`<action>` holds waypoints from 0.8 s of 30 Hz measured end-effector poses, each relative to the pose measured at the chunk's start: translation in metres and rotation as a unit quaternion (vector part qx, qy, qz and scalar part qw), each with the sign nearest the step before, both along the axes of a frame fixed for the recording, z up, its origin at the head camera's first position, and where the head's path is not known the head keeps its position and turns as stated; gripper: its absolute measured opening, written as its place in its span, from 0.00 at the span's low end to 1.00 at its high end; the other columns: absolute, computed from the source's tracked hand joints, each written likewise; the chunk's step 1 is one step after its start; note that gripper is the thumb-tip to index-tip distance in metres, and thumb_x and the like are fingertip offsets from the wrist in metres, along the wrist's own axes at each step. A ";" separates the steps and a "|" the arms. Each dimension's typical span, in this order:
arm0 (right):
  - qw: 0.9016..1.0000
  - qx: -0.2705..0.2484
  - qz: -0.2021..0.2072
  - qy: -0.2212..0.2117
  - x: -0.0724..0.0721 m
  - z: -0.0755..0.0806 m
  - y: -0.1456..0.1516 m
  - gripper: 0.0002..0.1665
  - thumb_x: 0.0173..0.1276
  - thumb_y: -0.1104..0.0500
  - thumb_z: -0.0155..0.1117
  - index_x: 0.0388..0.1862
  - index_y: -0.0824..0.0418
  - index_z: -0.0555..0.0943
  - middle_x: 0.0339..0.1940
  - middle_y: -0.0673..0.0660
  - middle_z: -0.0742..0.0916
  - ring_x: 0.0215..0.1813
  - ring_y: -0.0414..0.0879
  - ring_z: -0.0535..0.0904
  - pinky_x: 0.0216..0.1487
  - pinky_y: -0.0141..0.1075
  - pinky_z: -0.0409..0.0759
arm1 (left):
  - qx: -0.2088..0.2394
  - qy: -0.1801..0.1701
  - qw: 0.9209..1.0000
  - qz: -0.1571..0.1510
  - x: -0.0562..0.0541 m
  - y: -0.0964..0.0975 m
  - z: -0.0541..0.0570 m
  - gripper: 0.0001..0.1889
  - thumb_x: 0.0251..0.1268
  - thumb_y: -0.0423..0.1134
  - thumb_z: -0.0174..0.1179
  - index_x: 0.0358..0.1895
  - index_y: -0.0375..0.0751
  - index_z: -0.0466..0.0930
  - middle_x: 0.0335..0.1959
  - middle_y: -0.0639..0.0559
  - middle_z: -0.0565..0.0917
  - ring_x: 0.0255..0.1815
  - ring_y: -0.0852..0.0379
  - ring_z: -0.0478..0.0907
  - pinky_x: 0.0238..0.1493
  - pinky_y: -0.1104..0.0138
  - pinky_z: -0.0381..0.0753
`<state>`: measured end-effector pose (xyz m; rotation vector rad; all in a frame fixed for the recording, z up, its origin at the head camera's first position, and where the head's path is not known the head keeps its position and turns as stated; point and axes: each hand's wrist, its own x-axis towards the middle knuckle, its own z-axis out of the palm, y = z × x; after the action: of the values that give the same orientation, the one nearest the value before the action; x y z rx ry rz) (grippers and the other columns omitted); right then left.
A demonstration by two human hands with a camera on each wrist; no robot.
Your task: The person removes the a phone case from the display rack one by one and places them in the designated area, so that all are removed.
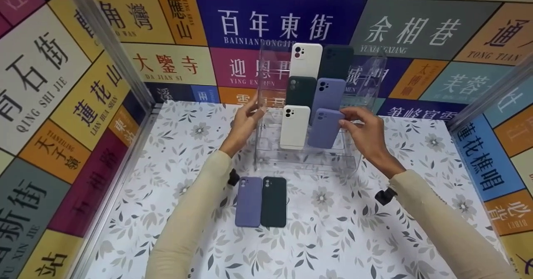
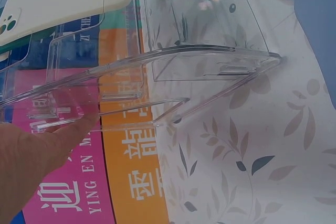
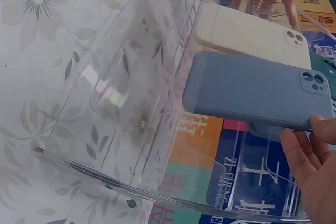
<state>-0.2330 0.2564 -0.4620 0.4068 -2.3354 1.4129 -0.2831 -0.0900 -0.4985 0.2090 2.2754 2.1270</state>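
Note:
A clear acrylic display stand holds phone cases in stepped rows. My right hand pinches the upper right edge of a purple phone case in the lowest row, thumb in front. In the right wrist view this case looks blue-grey, with my right hand at its camera end. Beside it stands a white phone case. My left hand grips the stand's left side; in the left wrist view part of that hand lies against the clear side panel.
Higher on the stand are a dark green case, another purple case, a white case and a dark case. A purple case and a dark green case lie on the floral tabletop. Sign-covered walls enclose it.

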 end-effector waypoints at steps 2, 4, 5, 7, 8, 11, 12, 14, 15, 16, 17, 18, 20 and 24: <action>1.000 -0.006 -0.002 0.005 0.002 0.003 0.002 0.17 0.73 0.74 0.73 0.58 0.66 0.90 0.50 0.63 0.90 0.50 0.42 0.85 0.49 0.24 0.84 | 0.001 -0.002 1.000 0.000 0.000 0.000 0.000 0.35 0.85 0.46 0.61 0.88 0.65 0.60 0.78 0.42 0.78 0.71 0.46 0.81 0.67 0.49 0.80; 1.000 -0.014 0.000 0.012 0.004 0.007 0.004 0.17 0.73 0.74 0.73 0.58 0.66 0.90 0.50 0.63 0.90 0.50 0.41 0.86 0.50 0.26 0.85 | -0.001 -0.005 1.000 0.000 0.001 0.000 0.001 0.35 0.85 0.46 0.61 0.88 0.65 0.60 0.78 0.42 0.77 0.71 0.47 0.81 0.69 0.47 0.80; 1.000 -0.016 -0.001 0.014 0.005 0.008 0.005 0.17 0.73 0.75 0.73 0.58 0.66 0.90 0.50 0.63 0.90 0.50 0.41 0.86 0.50 0.26 0.85 | -0.001 -0.006 1.000 -0.001 0.001 0.000 0.001 0.35 0.85 0.46 0.60 0.89 0.65 0.60 0.79 0.42 0.77 0.71 0.48 0.81 0.69 0.46 0.79; 1.000 -0.018 0.000 0.018 0.006 0.011 0.006 0.17 0.73 0.75 0.73 0.58 0.67 0.90 0.50 0.62 0.90 0.50 0.41 0.87 0.50 0.27 0.85 | 0.000 -0.007 1.000 0.000 0.001 0.000 0.001 0.35 0.85 0.46 0.60 0.89 0.63 0.60 0.78 0.41 0.77 0.71 0.47 0.81 0.69 0.46 0.79; 1.000 -0.019 0.001 0.020 0.007 0.012 0.007 0.17 0.73 0.75 0.73 0.58 0.66 0.90 0.50 0.61 0.90 0.50 0.41 0.88 0.51 0.27 0.86 | 0.000 -0.009 1.000 0.001 0.001 0.000 0.002 0.35 0.85 0.46 0.60 0.89 0.63 0.60 0.78 0.42 0.77 0.71 0.47 0.81 0.69 0.47 0.80; 1.000 -0.015 0.003 0.020 0.008 0.013 0.008 0.16 0.73 0.74 0.73 0.58 0.66 0.90 0.50 0.60 0.91 0.50 0.42 0.88 0.51 0.28 0.86 | 0.000 -0.013 1.000 0.004 0.002 0.000 0.002 0.34 0.86 0.46 0.60 0.88 0.64 0.61 0.78 0.40 0.77 0.71 0.46 0.80 0.67 0.47 0.80; 1.000 -0.015 0.005 0.022 0.009 0.013 0.008 0.16 0.74 0.74 0.73 0.58 0.66 0.90 0.50 0.60 0.91 0.50 0.42 0.88 0.51 0.28 0.86 | -0.001 -0.014 1.000 0.005 0.001 0.000 0.002 0.34 0.86 0.46 0.60 0.88 0.65 0.61 0.78 0.40 0.77 0.71 0.46 0.80 0.67 0.47 0.81; 1.000 -0.014 0.008 0.023 0.010 0.014 0.008 0.16 0.73 0.74 0.73 0.58 0.66 0.90 0.50 0.60 0.91 0.50 0.42 0.88 0.51 0.28 0.86 | -0.003 -0.015 1.000 0.005 0.002 0.000 0.002 0.34 0.86 0.47 0.60 0.88 0.67 0.61 0.79 0.40 0.76 0.72 0.46 0.80 0.66 0.47 0.81; 1.000 -0.012 0.009 0.024 0.011 0.014 0.008 0.17 0.73 0.74 0.73 0.58 0.66 0.90 0.50 0.60 0.91 0.50 0.42 0.88 0.51 0.28 0.86 | -0.007 -0.014 1.000 0.005 0.002 0.000 0.003 0.34 0.86 0.47 0.60 0.88 0.67 0.61 0.79 0.40 0.76 0.72 0.47 0.80 0.66 0.47 0.81; 1.000 -0.011 0.011 0.025 0.012 0.014 0.008 0.17 0.73 0.74 0.73 0.58 0.66 0.90 0.50 0.60 0.91 0.50 0.41 0.88 0.51 0.28 0.86 | -0.009 -0.013 1.000 0.005 0.002 0.000 0.003 0.34 0.86 0.48 0.60 0.88 0.67 0.61 0.79 0.40 0.77 0.72 0.47 0.80 0.66 0.48 0.81; 1.000 -0.008 0.013 0.026 0.014 0.014 0.008 0.17 0.73 0.74 0.73 0.58 0.66 0.90 0.50 0.60 0.90 0.50 0.41 0.88 0.51 0.28 0.86 | -0.009 -0.013 1.000 0.005 0.002 0.000 0.003 0.34 0.86 0.48 0.60 0.88 0.67 0.61 0.79 0.41 0.77 0.72 0.47 0.80 0.65 0.48 0.81; 0.999 -0.005 0.015 0.028 0.015 0.014 0.008 0.17 0.73 0.74 0.73 0.58 0.65 0.90 0.51 0.60 0.90 0.50 0.41 0.87 0.51 0.28 0.86 | -0.011 -0.013 1.000 0.005 0.002 0.000 0.003 0.34 0.86 0.49 0.60 0.88 0.66 0.61 0.79 0.42 0.77 0.72 0.47 0.80 0.65 0.49 0.81; 0.999 -0.002 0.021 0.031 0.018 0.013 0.008 0.17 0.73 0.74 0.73 0.58 0.65 0.91 0.51 0.61 0.90 0.51 0.40 0.87 0.52 0.28 0.86 | -0.010 -0.009 1.000 0.004 0.002 0.000 0.003 0.35 0.85 0.49 0.60 0.89 0.63 0.61 0.78 0.43 0.78 0.72 0.46 0.80 0.64 0.49 0.81; 0.999 -0.001 0.031 0.034 0.024 0.010 0.007 0.17 0.73 0.74 0.73 0.58 0.65 0.91 0.50 0.62 0.90 0.51 0.40 0.87 0.52 0.29 0.86 | -0.003 -0.001 1.000 0.000 0.002 0.000 0.001 0.35 0.86 0.47 0.60 0.89 0.57 0.60 0.77 0.43 0.78 0.72 0.42 0.80 0.61 0.51 0.80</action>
<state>-0.2092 0.2634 -0.4517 0.5220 -2.2862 1.4070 -0.2815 -0.0895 -0.4980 0.2067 2.2807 2.1189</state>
